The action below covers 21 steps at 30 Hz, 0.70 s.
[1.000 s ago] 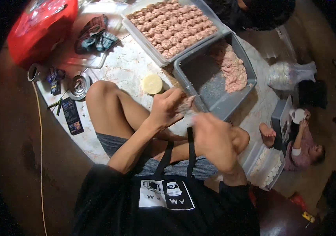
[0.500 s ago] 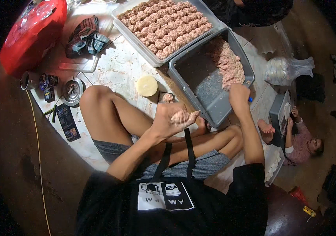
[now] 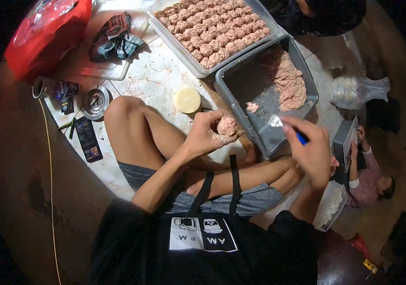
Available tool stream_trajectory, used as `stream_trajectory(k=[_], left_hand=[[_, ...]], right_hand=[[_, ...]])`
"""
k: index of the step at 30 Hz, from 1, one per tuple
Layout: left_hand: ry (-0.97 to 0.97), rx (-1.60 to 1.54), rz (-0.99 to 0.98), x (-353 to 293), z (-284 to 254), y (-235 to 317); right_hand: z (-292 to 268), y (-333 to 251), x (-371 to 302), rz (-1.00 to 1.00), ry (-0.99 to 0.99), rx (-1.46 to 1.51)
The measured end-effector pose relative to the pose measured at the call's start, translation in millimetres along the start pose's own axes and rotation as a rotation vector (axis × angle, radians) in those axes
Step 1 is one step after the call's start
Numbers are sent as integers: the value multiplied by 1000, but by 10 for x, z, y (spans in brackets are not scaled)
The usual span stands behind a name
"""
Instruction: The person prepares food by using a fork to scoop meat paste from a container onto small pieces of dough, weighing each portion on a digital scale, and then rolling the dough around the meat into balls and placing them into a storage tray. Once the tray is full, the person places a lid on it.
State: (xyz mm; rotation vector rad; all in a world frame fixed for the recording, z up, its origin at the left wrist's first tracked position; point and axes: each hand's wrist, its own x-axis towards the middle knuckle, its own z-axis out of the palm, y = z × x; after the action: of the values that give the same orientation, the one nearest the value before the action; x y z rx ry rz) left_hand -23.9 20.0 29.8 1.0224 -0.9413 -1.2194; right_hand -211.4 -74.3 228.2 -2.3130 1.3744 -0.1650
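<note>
One lump of meat paste sits inside my curled left fingers; my right fingers clamp a blue-handled tool over the gray tub. Squeeze evenly; soft paste likely deforms.

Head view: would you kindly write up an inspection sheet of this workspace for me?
Surface: pale marbled tiles, specked in places; a pale round object on them, kind unclear.
Job's things: grey tub with pinkish mixture mostly towards its right; clear container with rows of pinkish balls.
Clutter: red bag, crumpled cloth, cup, round metal dish, dark packet.
Left hand: closed around a lump of pinkish mixture.
Right hand: grips a blue-handled tool; slightly blurred.
Cables: thin yellowish cord at the left; whether electrical, unclear.
Surroundings: another person at the right, hands at a grey box.
</note>
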Motion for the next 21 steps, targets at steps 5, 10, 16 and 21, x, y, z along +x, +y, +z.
stream_trajectory(k=[5, 10, 16, 21], left_hand=[[-143, 75, -52, 12, -94, 183], [-53, 309, 126, -27, -118, 220], [-44, -112, -117, -92, -46, 293], [-114, 82, 167, 35, -126, 221]], right_hand=[[296, -143, -108, -250, -155, 18], [274, -354, -272, -191, -51, 77], [-113, -344, -276, -57, 148, -41], [356, -519, -351, -138, -169, -41]])
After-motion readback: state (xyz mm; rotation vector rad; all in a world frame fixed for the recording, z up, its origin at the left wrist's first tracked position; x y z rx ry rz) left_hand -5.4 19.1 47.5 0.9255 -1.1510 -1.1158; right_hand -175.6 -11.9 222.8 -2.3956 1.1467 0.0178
